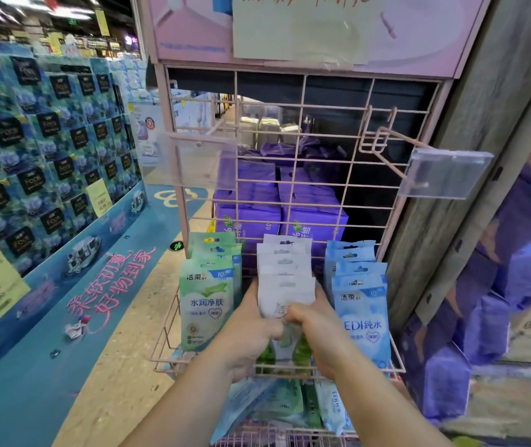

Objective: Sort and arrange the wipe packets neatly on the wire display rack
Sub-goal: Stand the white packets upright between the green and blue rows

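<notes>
A pink wire display rack [302, 130] holds three rows of wipe packets in its basket. Green packets [207, 304] stand on the left, white packets [285, 269] in the middle, blue packets [362, 304] on the right. My left hand [251, 330] and my right hand [317, 327] both clasp the front of the white middle row, thumbs meeting over the front white packet. Green-patterned packet bottoms [285, 345] show under my hands. Loose green and blue packets [277, 404] lie in the lower basket beneath my forearms.
Two pink hooks with clear price tag holders [444, 175] [193, 162] stick out from the rack's upper grid. Purple tissue packs [277, 208] sit behind the grid. A blue floral carton display [48, 150] stands to the left, purple packs [496, 317] to the right.
</notes>
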Action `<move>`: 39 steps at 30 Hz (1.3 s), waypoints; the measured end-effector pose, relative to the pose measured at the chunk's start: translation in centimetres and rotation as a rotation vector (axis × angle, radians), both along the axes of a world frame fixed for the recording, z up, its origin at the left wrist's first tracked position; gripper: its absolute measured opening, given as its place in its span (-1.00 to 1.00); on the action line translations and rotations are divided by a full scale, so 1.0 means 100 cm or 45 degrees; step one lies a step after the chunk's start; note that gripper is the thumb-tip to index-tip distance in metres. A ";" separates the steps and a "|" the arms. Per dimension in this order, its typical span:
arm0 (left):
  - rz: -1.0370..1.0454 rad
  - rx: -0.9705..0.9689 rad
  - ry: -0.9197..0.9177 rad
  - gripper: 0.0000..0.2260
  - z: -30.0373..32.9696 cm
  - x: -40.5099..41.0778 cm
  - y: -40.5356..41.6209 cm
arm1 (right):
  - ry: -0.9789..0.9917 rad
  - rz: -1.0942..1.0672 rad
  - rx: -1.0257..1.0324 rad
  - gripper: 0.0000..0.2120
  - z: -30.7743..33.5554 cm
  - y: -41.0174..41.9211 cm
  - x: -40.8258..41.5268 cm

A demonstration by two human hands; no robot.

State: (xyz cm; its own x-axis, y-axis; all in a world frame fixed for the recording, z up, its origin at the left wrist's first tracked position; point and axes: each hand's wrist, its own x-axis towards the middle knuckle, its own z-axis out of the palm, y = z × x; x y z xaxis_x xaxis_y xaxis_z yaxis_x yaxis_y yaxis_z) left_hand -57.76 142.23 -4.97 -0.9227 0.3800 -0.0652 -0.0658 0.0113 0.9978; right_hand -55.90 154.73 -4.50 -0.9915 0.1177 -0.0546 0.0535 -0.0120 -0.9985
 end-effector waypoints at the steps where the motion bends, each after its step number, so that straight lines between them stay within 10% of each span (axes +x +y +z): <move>1: 0.008 -0.011 0.018 -0.22 0.001 0.001 0.001 | 0.016 -0.021 0.014 -0.34 0.001 0.000 -0.001; 7: -0.009 -0.169 0.028 -0.07 -0.001 -0.002 0.005 | 0.027 -0.086 0.041 -0.44 -0.002 0.002 -0.003; 25: 0.083 -0.376 0.012 -0.50 0.030 0.015 -0.022 | -0.137 -0.085 0.187 -0.50 0.008 -0.003 0.020; 31: 0.875 -0.193 0.225 -0.84 0.030 0.021 -0.100 | 0.196 -0.289 0.268 -0.41 0.021 -0.055 0.075; 34: 0.683 -0.286 0.092 -0.62 0.030 0.007 -0.111 | -0.042 0.060 0.311 -0.35 0.009 -0.090 0.045; 39: 0.333 -0.404 0.035 -0.68 0.017 -0.011 -0.099 | -0.311 -0.172 0.261 -0.41 0.001 -0.111 -0.026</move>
State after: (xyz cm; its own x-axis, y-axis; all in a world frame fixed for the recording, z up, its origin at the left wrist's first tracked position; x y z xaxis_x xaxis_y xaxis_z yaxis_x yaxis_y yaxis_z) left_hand -58.82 132.31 -3.28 -0.9885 0.0976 -0.1156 -0.0809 0.3052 0.9489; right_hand -58.51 143.61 -4.44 -0.9269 0.2798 -0.2500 0.3028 0.1647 -0.9387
